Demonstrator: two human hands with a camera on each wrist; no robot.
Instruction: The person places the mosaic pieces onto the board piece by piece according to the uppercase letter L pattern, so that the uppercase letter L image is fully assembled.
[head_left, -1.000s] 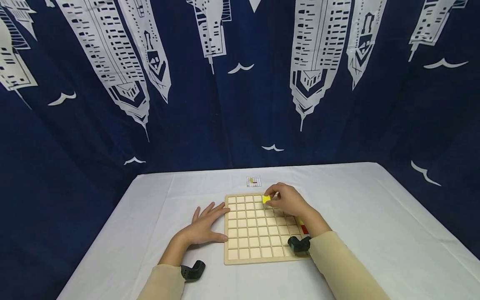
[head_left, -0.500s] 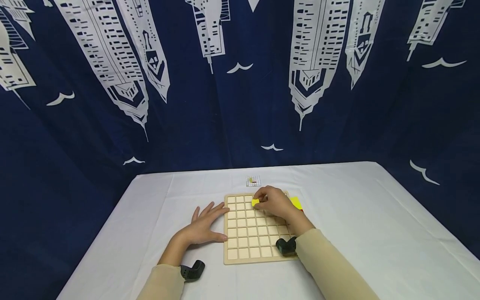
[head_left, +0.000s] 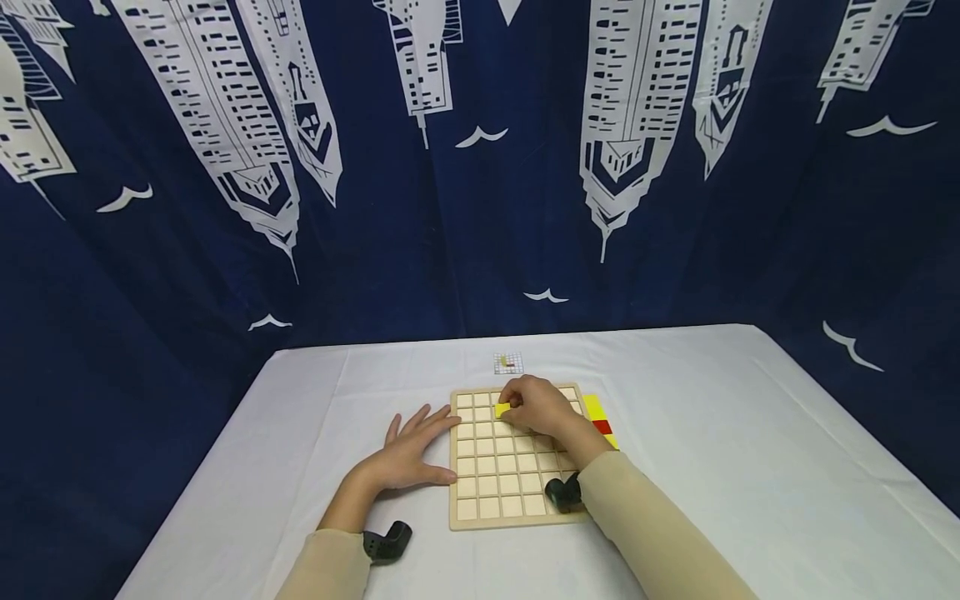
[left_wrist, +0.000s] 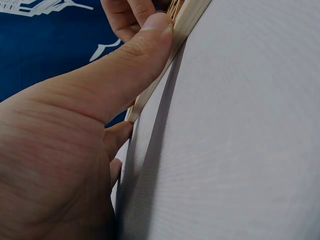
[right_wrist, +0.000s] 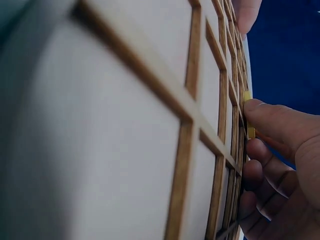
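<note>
A wooden grid board (head_left: pixel 486 485) with square recesses lies on the white table. My right hand (head_left: pixel 542 407) pinches a small yellow square tile (head_left: pixel 502 410) close over the second row from the board's far edge, right of its left side. In the right wrist view the thumb presses the yellow tile (right_wrist: pixel 251 131) right at the grid ribs, and the other fingers curl beneath it. My left hand (head_left: pixel 408 455) rests spread along the board's left edge, thumb and fingertips touching the rim. The left wrist view shows the thumb (left_wrist: pixel 145 55) against the wooden edge.
More yellow tiles (head_left: pixel 595 407) and a red tile (head_left: pixel 603 427) lie along the board's right side, partly behind the right forearm. A small printed grid card (head_left: pixel 508 363) lies beyond the board. A dark blue curtain (head_left: pixel 480 208) hangs behind the table.
My right hand has moved left and slightly nearer across the board with the yellow tile, uncovering tiles at the right side. The left hand has stayed on the board's edge.
</note>
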